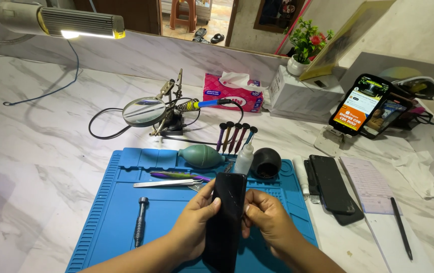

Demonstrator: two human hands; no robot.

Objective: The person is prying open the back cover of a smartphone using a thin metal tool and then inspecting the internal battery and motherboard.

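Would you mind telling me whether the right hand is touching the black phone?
Touching: the head view shows the right hand with fingertips pressed on the right edge of the black phone.

**Two hands hold a dark phone over a blue work mat**

The left hand (195,221) and the right hand (267,216) grip a black phone (227,215) from either side, its cracked screen facing up, above the blue mat (120,212). On the mat lie a screwdriver (140,221), tweezers (166,183), a green air blower (201,155), a small white bottle (244,159) and a black bowl (266,163). Right of the mat, two more phones (334,188) are stacked beside a notepad (371,184) and a pen (401,228). A magnifying glass (144,111) on a stand sits behind the mat.
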